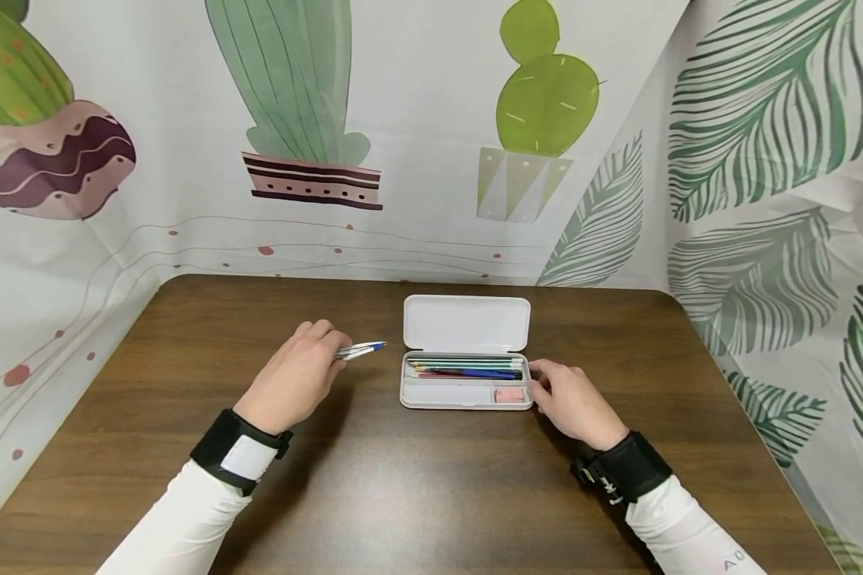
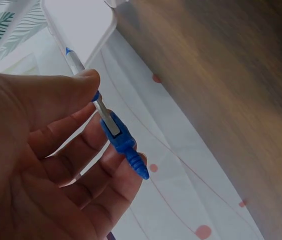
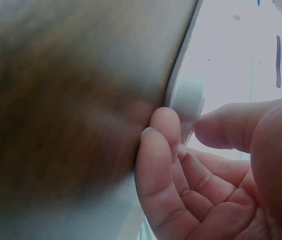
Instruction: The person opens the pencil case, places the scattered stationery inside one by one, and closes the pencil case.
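My left hand [image 1: 295, 371] is raised over the table, left of the pencil case. Its thumb and fingers pinch a drawing compass [image 2: 118, 135] with a blue ridged head and slim legs pointing toward the case. The white pencil case [image 1: 446, 405] lies with its lid [image 1: 467, 323] tipped back. In its long rear compartment lie several pencils [image 1: 463, 362] and a blue pen [image 1: 482, 373]. A pink eraser [image 1: 509, 394] sits in the small front right compartment. At the case's right end, my right hand [image 1: 571, 399] grips the edge between thumb and fingers.
The brown wooden table [image 1: 403, 495] carries the case near its far edge. A white cloth [image 1: 431, 200] printed with cacti and leaves hangs behind and along the sides. Black bands [image 1: 633, 467] circle both wrists over white sleeves.
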Action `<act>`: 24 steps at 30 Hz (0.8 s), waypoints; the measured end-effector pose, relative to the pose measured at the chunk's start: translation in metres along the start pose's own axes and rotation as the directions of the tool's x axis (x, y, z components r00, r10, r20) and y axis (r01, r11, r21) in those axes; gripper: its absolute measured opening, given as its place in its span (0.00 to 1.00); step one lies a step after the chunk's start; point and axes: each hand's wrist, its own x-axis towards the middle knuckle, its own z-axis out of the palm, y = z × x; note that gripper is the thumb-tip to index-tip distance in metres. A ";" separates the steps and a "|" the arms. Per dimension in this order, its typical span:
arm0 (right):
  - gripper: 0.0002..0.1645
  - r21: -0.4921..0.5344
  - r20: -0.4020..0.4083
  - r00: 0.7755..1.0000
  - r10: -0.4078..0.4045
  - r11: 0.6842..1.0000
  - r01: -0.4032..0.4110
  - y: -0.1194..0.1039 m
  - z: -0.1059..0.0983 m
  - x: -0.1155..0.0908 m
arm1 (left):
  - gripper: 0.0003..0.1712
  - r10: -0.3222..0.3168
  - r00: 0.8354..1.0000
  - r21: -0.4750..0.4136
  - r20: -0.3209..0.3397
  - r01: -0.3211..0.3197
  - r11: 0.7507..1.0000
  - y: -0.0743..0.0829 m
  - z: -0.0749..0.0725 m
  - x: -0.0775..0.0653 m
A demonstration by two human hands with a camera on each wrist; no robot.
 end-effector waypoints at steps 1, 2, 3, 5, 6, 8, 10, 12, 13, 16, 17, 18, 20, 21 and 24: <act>0.20 -0.001 0.000 1.000 -0.001 1.000 0.001 0.000 0.000 0.000 | 0.11 0.005 1.000 0.003 -0.002 -0.005 1.000 0.001 0.000 0.001; 0.20 -0.002 0.001 1.000 -0.001 1.000 0.001 0.000 0.000 0.000 | 0.11 0.006 1.000 0.003 -0.003 -0.006 1.000 0.003 0.001 0.001; 0.20 -0.002 0.002 1.000 0.000 1.000 0.000 0.000 0.000 0.000 | 0.11 0.009 1.000 0.006 -0.004 -0.009 1.000 0.004 0.001 0.002; 0.20 -0.001 0.006 1.000 0.002 1.000 -0.002 0.000 0.000 -0.001 | 0.11 0.017 1.000 0.007 -0.007 -0.017 1.000 0.007 0.002 0.003; 0.20 -0.001 0.007 1.000 0.004 1.000 -0.004 0.000 0.000 -0.001 | 0.11 0.022 1.000 0.008 -0.010 -0.022 1.000 0.009 0.003 0.004; 0.20 -0.002 0.007 1.000 0.006 1.000 -0.006 0.000 0.000 -0.001 | 0.11 0.031 0.999 0.009 -0.015 -0.030 0.999 0.011 0.005 0.006; 0.20 0.000 0.006 1.000 0.004 1.000 -0.004 0.001 0.000 -0.001 | 0.11 0.038 0.999 0.005 -0.019 -0.038 0.999 0.013 0.007 0.007; 0.20 0.000 0.003 1.000 0.002 1.000 -0.002 0.001 0.001 -0.001 | 0.11 0.044 0.999 0.003 -0.022 -0.044 0.999 0.016 0.008 0.009; 0.20 0.000 0.003 1.000 0.002 1.000 -0.002 0.001 0.001 -0.001 | 0.11 0.046 0.999 0.001 -0.022 -0.046 0.999 0.017 0.009 0.009; 0.20 0.005 0.007 1.000 0.004 1.000 -0.004 0.001 0.001 0.000 | 0.11 0.057 0.998 -0.004 -0.024 -0.057 0.998 0.020 0.010 0.011; 0.20 0.005 0.008 1.000 0.006 1.000 -0.006 0.001 0.001 0.000 | 0.12 0.061 0.998 -0.003 -0.025 -0.061 0.998 0.021 0.010 0.011; 0.20 0.005 0.008 1.000 0.007 1.000 -0.007 0.001 0.001 0.000 | 0.12 0.064 0.998 -0.003 -0.026 -0.064 0.998 0.022 0.011 0.012; 0.20 0.006 0.009 1.000 0.006 1.000 -0.006 0.000 0.001 0.000 | 0.12 0.069 0.997 -0.001 -0.026 -0.069 0.998 0.023 0.011 0.013; 0.20 0.006 0.008 1.000 0.006 1.000 -0.006 0.000 0.001 0.000 | 0.12 0.071 0.997 -0.001 -0.025 -0.072 0.997 0.024 0.012 0.013; 0.20 0.004 0.007 1.000 0.005 1.000 -0.005 0.000 0.000 0.000 | 0.12 0.077 0.997 0.000 -0.023 -0.077 0.997 0.027 0.013 0.015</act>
